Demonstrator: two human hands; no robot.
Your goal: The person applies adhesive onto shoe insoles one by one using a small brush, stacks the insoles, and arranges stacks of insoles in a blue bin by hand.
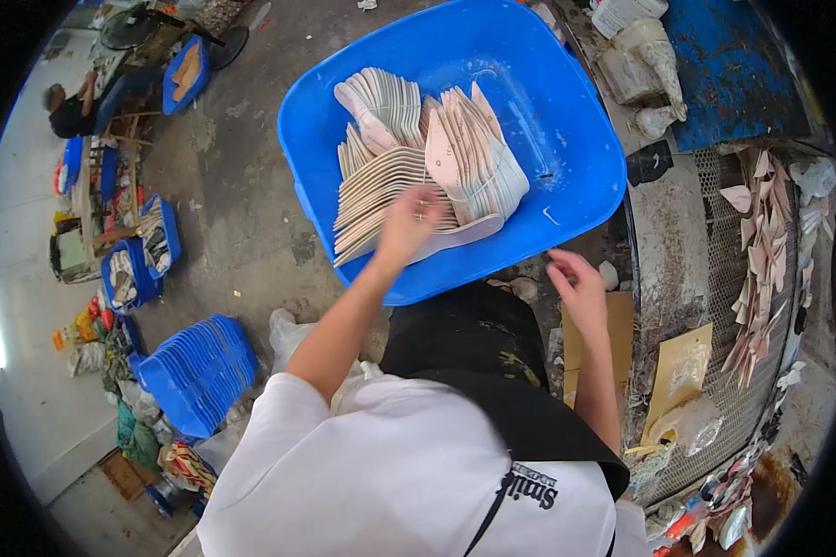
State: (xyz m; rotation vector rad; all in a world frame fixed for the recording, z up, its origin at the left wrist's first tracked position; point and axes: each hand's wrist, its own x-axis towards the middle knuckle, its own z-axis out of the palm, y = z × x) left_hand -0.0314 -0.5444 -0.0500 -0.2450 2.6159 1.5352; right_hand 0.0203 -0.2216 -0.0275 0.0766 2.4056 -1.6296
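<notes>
Where insoles [409, 167] fill the tub [567, 121], crates [195, 371] sit aside.

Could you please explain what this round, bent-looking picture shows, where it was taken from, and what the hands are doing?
The picture comes from a wide fisheye camera worn on a person's head, looking down, so straight edges bend near the rim. No machine is involved: two bare hands work. The left hand rests on stacks of pale flat shoe-insole pieces inside a large blue tub on the concrete floor. The right hand hangs empty beside the tub, fingers loosely curled. To the right stands a wire mesh rack with more pale pieces lying on it. At lower left sits a pile of blue baskets.
</notes>
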